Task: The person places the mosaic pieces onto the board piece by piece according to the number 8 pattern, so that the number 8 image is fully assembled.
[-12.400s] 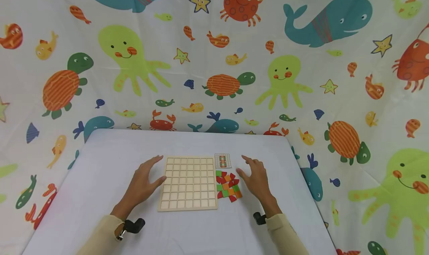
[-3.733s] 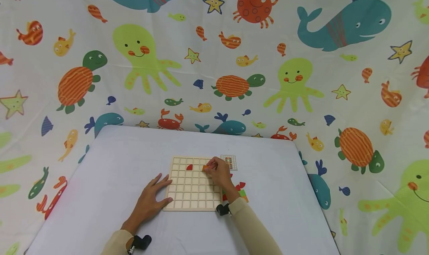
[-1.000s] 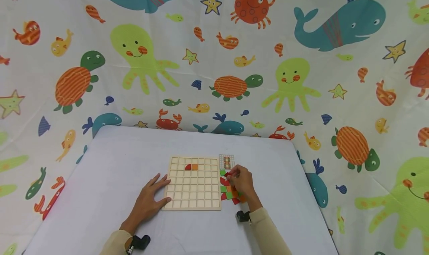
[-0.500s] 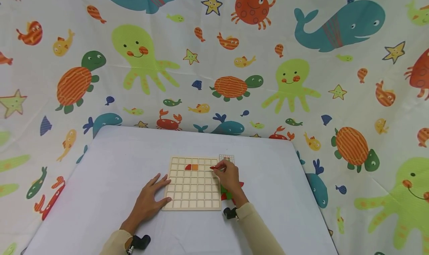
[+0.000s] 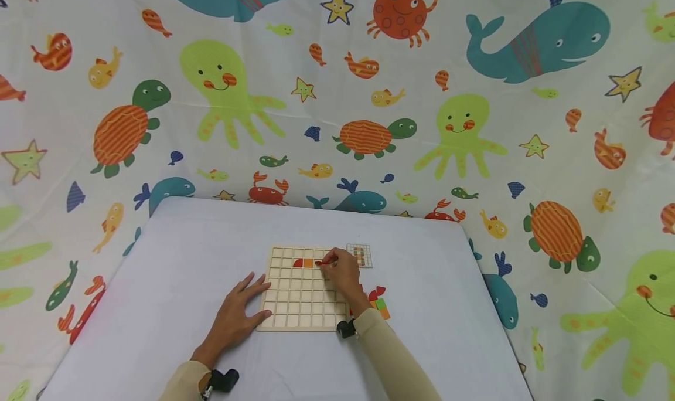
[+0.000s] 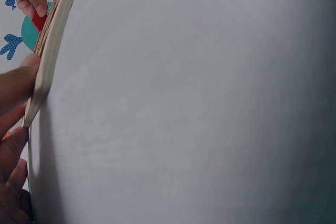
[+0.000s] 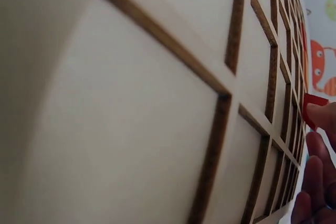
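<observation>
A shallow pale wooden board [image 5: 296, 305], divided into square compartments, lies at the lower centre of the frame; in its second row from the top sit a red quarter-round tile [image 5: 298, 263] and, in the next compartment to the right, an orange square tile [image 5: 308, 263]. To the right of the board are loose red, green and orange tiles [image 5: 382, 306], partly hidden by an arm, with a small gridded card [image 5: 364, 254] above them. Everything rests on a white-covered counter [image 5: 448, 307], behind which a white curtain [image 5: 321, 67] printed with colourful sea animals fills the upper frame. The left hand [image 5: 237, 313], lower left of centre, has its fingers and thumb spread wide, touching the board's left edge. The right hand [image 5: 341, 270] pinches a red tile [image 5: 319, 263] between thumb and fingers over the board, just right of the orange square; whether that tile touches the board is unclear.
</observation>
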{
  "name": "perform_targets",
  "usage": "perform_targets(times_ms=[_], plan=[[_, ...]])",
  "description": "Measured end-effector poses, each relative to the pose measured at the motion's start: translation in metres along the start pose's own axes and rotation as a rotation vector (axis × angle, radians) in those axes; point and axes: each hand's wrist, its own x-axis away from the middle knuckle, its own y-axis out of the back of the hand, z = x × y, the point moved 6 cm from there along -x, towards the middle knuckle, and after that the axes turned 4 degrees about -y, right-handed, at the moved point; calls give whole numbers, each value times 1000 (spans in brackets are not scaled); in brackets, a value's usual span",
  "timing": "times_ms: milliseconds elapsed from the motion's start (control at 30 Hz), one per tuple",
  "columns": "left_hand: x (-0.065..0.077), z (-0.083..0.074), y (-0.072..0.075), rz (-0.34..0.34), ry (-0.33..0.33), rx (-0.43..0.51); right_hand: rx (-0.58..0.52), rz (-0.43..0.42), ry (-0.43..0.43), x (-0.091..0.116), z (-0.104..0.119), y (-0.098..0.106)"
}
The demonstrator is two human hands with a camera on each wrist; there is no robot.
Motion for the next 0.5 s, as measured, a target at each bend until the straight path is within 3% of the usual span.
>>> perform_targets(times_ms=[500], plan=[[0,1,0,2,8,-12,-4,44,-12,1,4,-2]])
